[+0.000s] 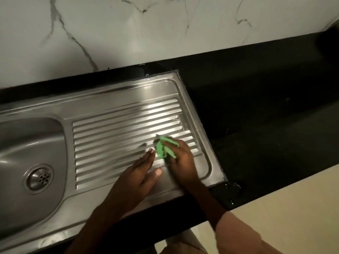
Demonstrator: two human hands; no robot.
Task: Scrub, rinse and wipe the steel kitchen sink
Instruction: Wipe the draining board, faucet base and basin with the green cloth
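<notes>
The green scrub pad [165, 147] is being gripped in the right hand [180, 162], fingers curled over it, and is being pressed onto the ribbed drainboard [117, 136] of the steel sink [113, 105], near its right-hand end. The left hand [139, 173] is being laid flat on the ribs just beside the pad, fingers straight, nothing held; its fingertip looks to be just short of the pad, tho contact can't be told for certain.

Progress, as judged from this view: the scrub stage appears to be under way, w/ the drainboard being worked. A wet sheen is being shown on the ribs around the pad, and water is beading on the black counter [256, 110] at the sink's far corner and near front-right corner, so wetting is prob. already done. No foam is being made out, so whether soap is being used can't be told.

The basin [23, 143] w/ its drain strainer [40, 177] is lying well to the left, apart from both hands; whether it is scrubbed yet can't be judged. No tap or dry cloth is being shown, so rinse and wipe are prob. still being left to do.
</notes>
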